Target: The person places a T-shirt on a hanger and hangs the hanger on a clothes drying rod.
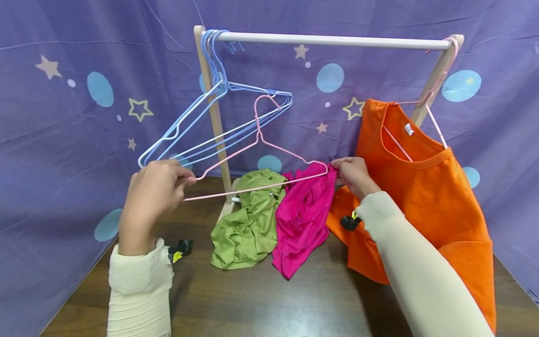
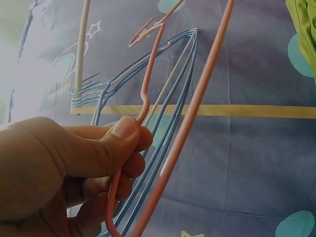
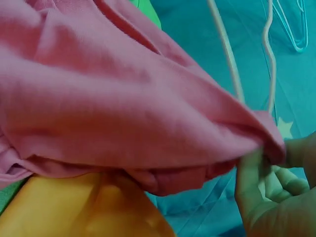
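My left hand pinches the left end of a pink wire hanger, held in the air with its hook up. In the left wrist view the thumb and fingers curl round the hanger's pink wire. My right hand pinches an upper edge of a magenta garment at the hanger's right end. That end lies against the cloth. In the right wrist view the garment is stretched from the thumb and fingers, with the hanger's end going in behind its edge. Lower down, the garment hangs in folds beside a crumpled green garment.
A rack with a white rail stands behind. Blue and white hangers hang at its left end. An orange shirt hangs at the right on another pink hanger. Below is a brown table; a patterned purple curtain backs everything.
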{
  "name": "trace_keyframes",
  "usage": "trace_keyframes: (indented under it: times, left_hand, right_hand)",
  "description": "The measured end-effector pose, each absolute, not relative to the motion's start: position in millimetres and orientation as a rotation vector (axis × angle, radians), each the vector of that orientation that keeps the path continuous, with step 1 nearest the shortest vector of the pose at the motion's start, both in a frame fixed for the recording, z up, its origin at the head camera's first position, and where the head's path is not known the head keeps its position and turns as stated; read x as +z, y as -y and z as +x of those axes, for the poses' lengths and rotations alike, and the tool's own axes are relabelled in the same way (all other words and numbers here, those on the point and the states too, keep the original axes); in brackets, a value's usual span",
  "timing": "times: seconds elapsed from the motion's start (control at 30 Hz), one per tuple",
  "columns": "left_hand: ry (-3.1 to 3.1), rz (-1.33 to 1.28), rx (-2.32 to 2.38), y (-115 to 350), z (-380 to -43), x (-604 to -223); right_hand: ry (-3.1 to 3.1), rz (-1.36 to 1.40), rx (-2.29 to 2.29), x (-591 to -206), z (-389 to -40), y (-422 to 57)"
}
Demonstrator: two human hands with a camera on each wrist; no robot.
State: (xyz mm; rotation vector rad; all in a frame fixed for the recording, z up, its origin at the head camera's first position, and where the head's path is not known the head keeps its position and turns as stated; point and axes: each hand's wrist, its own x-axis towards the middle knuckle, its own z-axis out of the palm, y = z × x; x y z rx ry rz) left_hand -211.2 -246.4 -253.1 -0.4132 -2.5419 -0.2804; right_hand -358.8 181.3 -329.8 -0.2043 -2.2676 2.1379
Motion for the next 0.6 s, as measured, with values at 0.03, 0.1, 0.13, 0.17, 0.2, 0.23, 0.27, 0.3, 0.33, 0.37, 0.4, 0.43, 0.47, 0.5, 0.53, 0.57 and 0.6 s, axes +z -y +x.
trace_keyframes:
  times: [0.03, 0.1, 0.13, 0.17, 0.2, 0.23, 0.27, 0.3, 0.33, 0.37, 0.4, 0.43, 0.47, 0.5, 0.53, 0.57, 0.6]
  left_hand:
    - [2.548, -0.411, -0.281, 246.0, -211.2, -253.0]
    - [2.559, -0.408, -0.278, 244.7, -211.4, -252.9]
    - [2.56, -0.408, -0.276, 244.2, -211.2, -253.1]
    - [2.559, -0.409, -0.275, 243.6, -211.1, -253.2]
    - [2.559, -0.411, -0.274, 242.9, -211.0, -253.4]
    - [2.556, -0.414, -0.273, 242.1, -211.0, -253.6]
    - [2.553, -0.415, -0.27, 241.2, -211.0, -253.9]
    - [2.549, -0.416, -0.27, 240.4, -210.9, -254.1]
    - [2.545, -0.418, -0.268, 239.6, -210.9, -254.3]
    - [2.54, -0.419, -0.265, 238.8, -210.8, -254.4]
    - [2.539, -0.418, -0.263, 238.2, -210.8, -254.5]
    - [2.537, -0.416, -0.262, 237.7, -210.6, -254.4]
    - [2.538, -0.412, -0.259, 237.4, -210.2, -254.2]
    - [2.54, -0.407, -0.257, 237.2, -209.9, -253.8]
    - [2.543, -0.404, -0.255, 237.0, -209.4, -253.6]
    - [2.546, -0.4, -0.254, 237.0, -208.8, -253.2]
    - [2.549, -0.396, -0.252, 237.0, -208.1, -252.7]
  right_hand:
    - [2.274, -0.209, 2.11, -328.9, -358.3, -180.5]
    - [2.275, -0.228, 2.058, -327.3, -357.5, -178.2]
    - [2.27, -0.241, 2.042, -326.6, -357.1, -176.3]
    - [2.258, -0.256, 2.033, -325.8, -356.6, -174.0]
    - [2.241, -0.271, 2.032, -325.0, -356.2, -171.7]
    - [2.221, -0.289, 2.037, -324.0, -355.3, -169.1]
    - [2.198, -0.307, 2.047, -323.0, -354.5, -166.4]
    - [2.178, -0.33, 2.058, -321.9, -353.7, -163.7]
    - [2.152, -0.352, 2.073, -320.7, -352.9, -160.9]
    - [2.124, -0.374, 2.089, -319.4, -351.8, -157.9]
    - [2.1, -0.399, 2.1, -318.1, -350.8, -155.2]
    - [2.081, -0.425, 2.107, -316.8, -349.5, -152.8]
    - [2.061, -0.444, 2.114, -315.7, -348.5, -150.5]
    - [2.045, -0.461, 2.117, -314.8, -347.7, -148.5]
    - [2.026, -0.473, 2.12, -314.2, -346.7, -147.1]
    - [2.014, -0.482, 2.117, -313.9, -345.7, -145.8]
    - [2.016, -0.494, 2.105, -313.8, -344.7, -145.0]
